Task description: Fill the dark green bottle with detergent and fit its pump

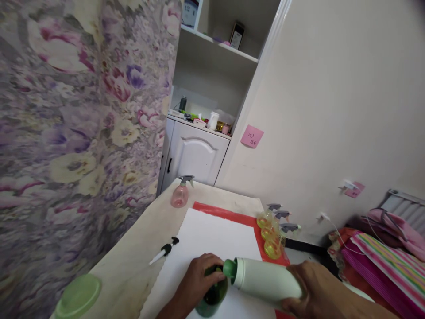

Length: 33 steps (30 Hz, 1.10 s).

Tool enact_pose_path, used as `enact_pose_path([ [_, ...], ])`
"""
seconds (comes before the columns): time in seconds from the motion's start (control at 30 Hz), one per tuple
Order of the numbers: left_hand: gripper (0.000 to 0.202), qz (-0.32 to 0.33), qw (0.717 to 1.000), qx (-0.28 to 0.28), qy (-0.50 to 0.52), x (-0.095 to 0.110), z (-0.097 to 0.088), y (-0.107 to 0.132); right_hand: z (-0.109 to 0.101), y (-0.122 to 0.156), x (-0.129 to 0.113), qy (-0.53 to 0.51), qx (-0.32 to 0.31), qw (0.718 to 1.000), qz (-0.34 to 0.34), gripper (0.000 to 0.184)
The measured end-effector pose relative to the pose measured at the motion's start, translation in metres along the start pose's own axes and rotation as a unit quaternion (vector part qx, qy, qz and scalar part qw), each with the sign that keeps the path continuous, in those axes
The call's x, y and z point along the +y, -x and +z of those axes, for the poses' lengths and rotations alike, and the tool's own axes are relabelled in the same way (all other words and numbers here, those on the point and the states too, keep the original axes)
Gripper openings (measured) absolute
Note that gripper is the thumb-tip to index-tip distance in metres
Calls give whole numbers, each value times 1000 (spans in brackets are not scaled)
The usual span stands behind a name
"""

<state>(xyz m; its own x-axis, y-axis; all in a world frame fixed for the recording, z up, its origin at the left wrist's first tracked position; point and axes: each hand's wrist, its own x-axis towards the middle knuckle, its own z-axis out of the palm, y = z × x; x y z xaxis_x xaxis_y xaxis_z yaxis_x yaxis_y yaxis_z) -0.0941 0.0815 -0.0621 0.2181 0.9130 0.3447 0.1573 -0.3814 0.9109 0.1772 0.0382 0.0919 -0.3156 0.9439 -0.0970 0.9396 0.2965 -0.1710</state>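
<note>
My left hand is closed round the upper part of a dark green bottle that stands upright on white paper. In my right hand is a pale green bottle, tipped onto its side and gripped near its base. A green spout-like piece sits at the pale bottle's mouth, close to the top of the dark bottle. Whether liquid is flowing cannot be made out. Left of the paper lies a black pump top with a white tube. A pale green round container or lid is at the lower left.
White paper lies over a red sheet on the table. Several spray bottles with yellow liquid line the right edge. A pink spray bottle stands at the far left corner. Floral curtain hangs on the left.
</note>
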Motion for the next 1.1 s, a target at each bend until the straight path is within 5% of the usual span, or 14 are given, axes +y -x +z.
enact_pose_path([
  [1.1,15,-12,1000,-5,-7,6,0,2,-10,2,-11,51,-20,998,14,21],
])
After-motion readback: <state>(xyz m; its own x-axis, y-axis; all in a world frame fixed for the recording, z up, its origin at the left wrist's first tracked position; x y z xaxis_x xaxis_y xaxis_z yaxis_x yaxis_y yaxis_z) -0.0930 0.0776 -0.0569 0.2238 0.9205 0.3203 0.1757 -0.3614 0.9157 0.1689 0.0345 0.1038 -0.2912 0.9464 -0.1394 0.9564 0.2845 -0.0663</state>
